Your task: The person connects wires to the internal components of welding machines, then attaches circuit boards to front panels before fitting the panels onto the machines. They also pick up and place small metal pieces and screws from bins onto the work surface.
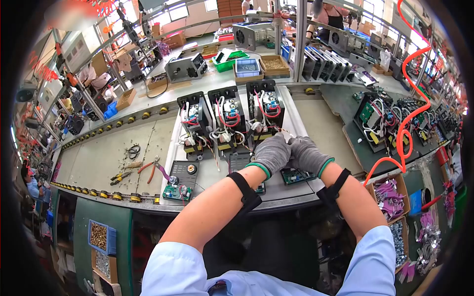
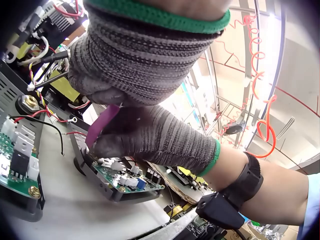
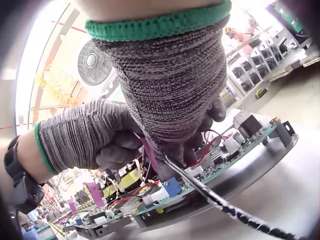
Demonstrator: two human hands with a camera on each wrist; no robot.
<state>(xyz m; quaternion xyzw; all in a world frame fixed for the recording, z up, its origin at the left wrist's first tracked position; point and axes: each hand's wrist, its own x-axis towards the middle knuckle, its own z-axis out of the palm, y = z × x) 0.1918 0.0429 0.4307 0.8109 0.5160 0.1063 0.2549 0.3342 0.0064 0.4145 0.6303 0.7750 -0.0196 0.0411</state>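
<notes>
Both hands wear grey knit gloves with green cuffs and meet over a dark panel with a green circuit board [image 1: 297, 176]. Between them runs a purple strip [image 2: 101, 124]. My left hand [image 1: 273, 153] has its fingers curled at the upper end of the strip. My right hand [image 1: 307, 155] pinches the strip lower down, close over the board, its thumb along it in the left wrist view. A black cable with white marks [image 3: 225, 206] passes by the right fingers. Behind the hands stands a black unit with a finned heatsink [image 1: 266, 104] and loose white and red wires.
Similar units [image 1: 194, 116] stand to the left on a white tray [image 1: 173, 148], with another panel [image 1: 185, 171] before them. Pliers [image 1: 150, 169] and cutters lie on the conveyor. An orange coiled hose [image 1: 406, 133] hangs at right, above a box of purple strips [image 1: 390, 197].
</notes>
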